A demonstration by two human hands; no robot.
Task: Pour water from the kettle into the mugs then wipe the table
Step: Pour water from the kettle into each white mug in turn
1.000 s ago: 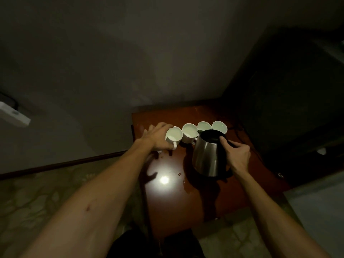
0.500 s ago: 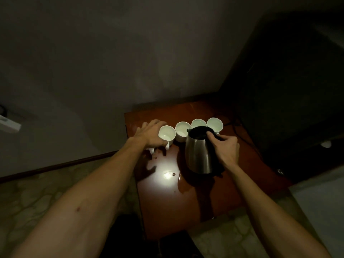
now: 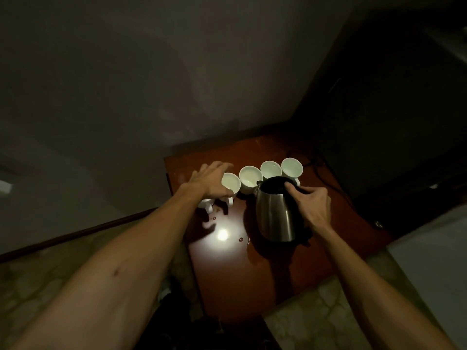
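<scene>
A steel kettle (image 3: 275,213) with an open black top stands upright on the red-brown table (image 3: 247,286). My right hand (image 3: 313,205) grips its black handle from the right. Several white mugs stand in a row behind it: one (image 3: 231,184) beside my left hand, then two more (image 3: 250,176) (image 3: 271,169) and the far-right one (image 3: 292,165). Another mug (image 3: 205,204) is mostly hidden under my left wrist. My left hand (image 3: 208,179) lies against the left mug with its fingers stretched forward.
A water puddle (image 3: 249,248) and drops (image 3: 240,239) lie on the table left of the kettle, near a bright light reflection (image 3: 222,234). A dark cabinet (image 3: 391,122) stands at the right, with a black cord (image 3: 326,178) behind the mugs. Wall at the back; tiled floor around.
My left hand's fingers have straightened from their curl around the left mug. The kettle stays upright in my right hand's grip.
</scene>
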